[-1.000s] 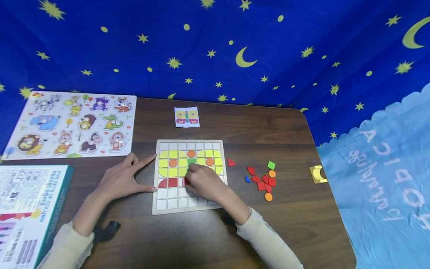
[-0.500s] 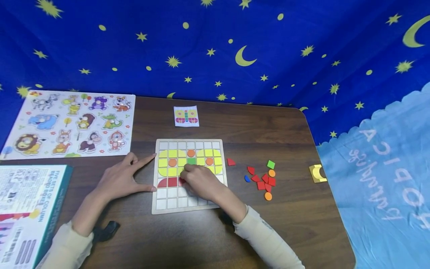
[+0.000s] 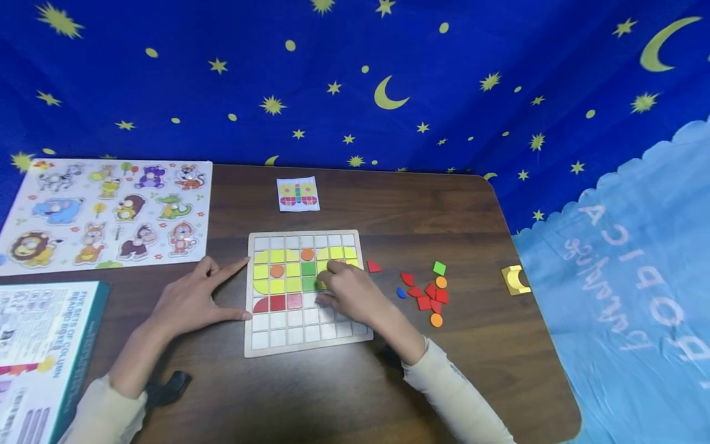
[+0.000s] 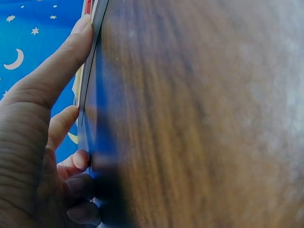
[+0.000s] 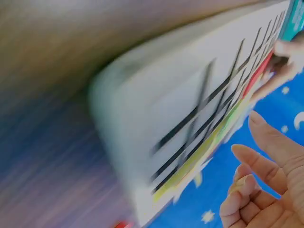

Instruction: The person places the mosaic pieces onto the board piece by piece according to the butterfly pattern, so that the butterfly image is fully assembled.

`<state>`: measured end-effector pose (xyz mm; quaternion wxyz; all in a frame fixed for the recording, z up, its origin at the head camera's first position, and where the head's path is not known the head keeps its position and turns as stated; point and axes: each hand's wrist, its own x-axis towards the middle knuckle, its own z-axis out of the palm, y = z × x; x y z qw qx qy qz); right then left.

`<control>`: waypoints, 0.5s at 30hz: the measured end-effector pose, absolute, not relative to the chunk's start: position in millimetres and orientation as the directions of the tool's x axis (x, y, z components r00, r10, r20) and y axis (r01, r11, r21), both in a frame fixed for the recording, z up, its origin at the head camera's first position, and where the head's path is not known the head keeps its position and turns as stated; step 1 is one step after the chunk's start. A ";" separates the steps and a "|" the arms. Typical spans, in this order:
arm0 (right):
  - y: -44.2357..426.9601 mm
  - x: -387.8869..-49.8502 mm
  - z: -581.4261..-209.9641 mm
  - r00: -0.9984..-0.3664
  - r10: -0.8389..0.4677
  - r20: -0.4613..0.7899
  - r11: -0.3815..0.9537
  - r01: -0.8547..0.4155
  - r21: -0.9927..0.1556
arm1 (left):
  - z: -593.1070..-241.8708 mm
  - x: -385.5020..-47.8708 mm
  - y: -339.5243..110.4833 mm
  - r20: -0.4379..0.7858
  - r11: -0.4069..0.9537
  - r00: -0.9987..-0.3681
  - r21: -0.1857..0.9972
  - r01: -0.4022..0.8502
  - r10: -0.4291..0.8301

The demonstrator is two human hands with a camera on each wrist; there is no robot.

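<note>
A wooden grid board (image 3: 277,338) lies on the table, bearing yellow tiles (image 3: 277,285), orange discs (image 3: 307,254) and green squares (image 3: 308,269). Below the yellow ones sit a red rounded tile (image 3: 261,305), a red square (image 3: 277,303) and a glare-paled red square (image 3: 294,301). My left hand (image 3: 185,300) touches the board's left edge with thumb and index finger spread, its other fingers bent. Over the board's right half is my right hand (image 3: 352,291), covering some tiles. In the right wrist view its thumb (image 5: 268,135) and index finger are apart, nothing between them.
Right of the board lie loose red tiles (image 3: 424,303), a green square (image 3: 439,268), orange discs and a blue piece (image 3: 402,293). A butterfly pattern card (image 3: 298,195) is behind the board. An animal puzzle (image 3: 105,216) and a box (image 3: 44,345) stand at left.
My right hand has let go of the red square, now lying in the third cell of its row, and moved right. The left hand stays at the board's edge; the head view shifted slightly.
</note>
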<state>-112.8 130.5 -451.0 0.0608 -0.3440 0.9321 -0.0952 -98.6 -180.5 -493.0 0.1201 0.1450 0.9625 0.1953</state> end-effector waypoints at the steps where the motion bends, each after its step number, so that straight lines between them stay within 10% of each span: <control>1: 137.1 -114.7 -450.6 -0.770 -0.636 -0.043 0.758 -0.614 -0.219 | -493.0 -98.2 -180.9 -0.174 0.881 -0.929 0.413 0.231 0.325; 15: 254.6 -130.4 -451.1 -0.958 -0.287 -0.022 0.939 -0.277 -0.202 | -493.6 -100.0 -180.2 -0.180 0.884 -0.930 0.411 0.224 0.320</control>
